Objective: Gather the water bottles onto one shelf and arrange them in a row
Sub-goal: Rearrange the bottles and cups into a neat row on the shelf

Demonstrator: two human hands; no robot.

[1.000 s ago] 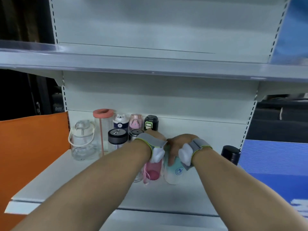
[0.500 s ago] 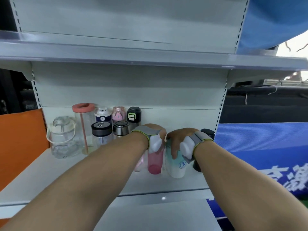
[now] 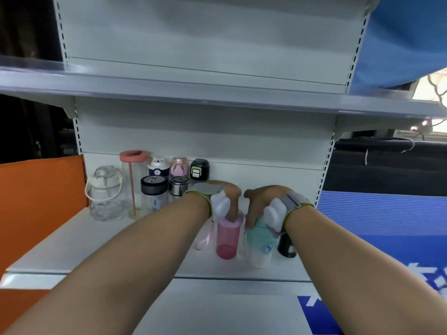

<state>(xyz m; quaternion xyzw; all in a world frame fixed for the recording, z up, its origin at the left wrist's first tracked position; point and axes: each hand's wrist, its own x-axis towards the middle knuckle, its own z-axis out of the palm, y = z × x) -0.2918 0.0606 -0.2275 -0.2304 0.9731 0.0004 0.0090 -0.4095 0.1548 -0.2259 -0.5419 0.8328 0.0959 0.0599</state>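
The shelf (image 3: 72, 240) carries every bottle in view, a cluster (image 3: 154, 187) standing well left of the fingers, likely the row already begun. The left hand (image 3: 225, 197) curls its fingers down over the pink bottle (image 3: 228, 238), seemingly to slide it upright. The right hand (image 3: 263, 201) likewise grips the mint bottle (image 3: 260, 245), with a black bottle (image 3: 286, 245) just right of it.

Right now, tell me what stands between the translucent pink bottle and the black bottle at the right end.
The head view shows one thing between the translucent pink bottle and the black bottle: the mint-and-white bottle, gripped by the right hand.
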